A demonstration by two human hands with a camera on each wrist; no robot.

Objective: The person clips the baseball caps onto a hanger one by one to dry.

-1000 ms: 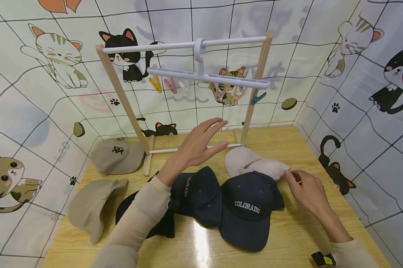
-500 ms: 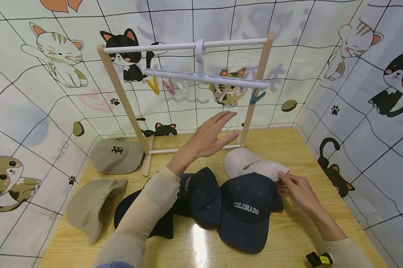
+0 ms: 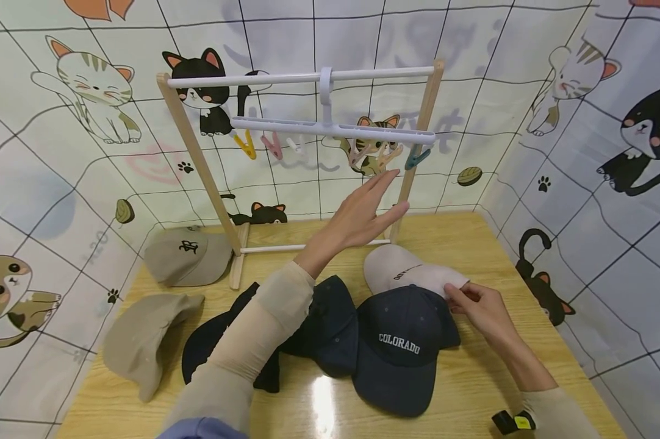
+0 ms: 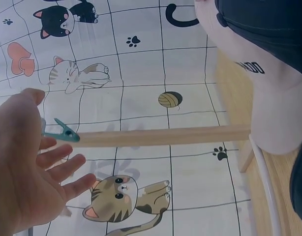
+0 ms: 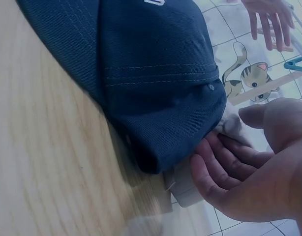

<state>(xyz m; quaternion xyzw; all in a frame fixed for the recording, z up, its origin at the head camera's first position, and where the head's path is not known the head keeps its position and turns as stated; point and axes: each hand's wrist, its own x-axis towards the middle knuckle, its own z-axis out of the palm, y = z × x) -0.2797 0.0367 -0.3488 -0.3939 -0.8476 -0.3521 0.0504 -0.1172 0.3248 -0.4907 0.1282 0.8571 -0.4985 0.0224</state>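
Note:
My left hand (image 3: 357,213) is raised in front of the drying rack, its fingers straight and holding nothing. Just above its fingertips hangs a teal clip (image 3: 416,157); in the left wrist view the teal clip (image 4: 65,132) is behind the hand. At the right, thumb and curled fingers of my right hand (image 3: 486,308) pinch the brim edge of a pale pink baseball cap (image 3: 398,268). A navy baseball cap (image 3: 401,329) lettered COLORADO lies in front and covers part of the pink one. In the right wrist view the navy cap hides most of the pink brim.
A white clip hanger (image 3: 330,127) with several coloured clips hangs from the rack's top bar (image 3: 242,80). Another dark navy cap (image 3: 332,329) and a black cap (image 3: 215,341) lie partly under the left forearm. A grey-beige cap (image 3: 187,256) and a beige cap (image 3: 143,341) lie at left.
My left hand has moved up and to the right, towards the teal clip. The right hand has slid slightly left along the pink cap's brim. The hanger has swung a little.

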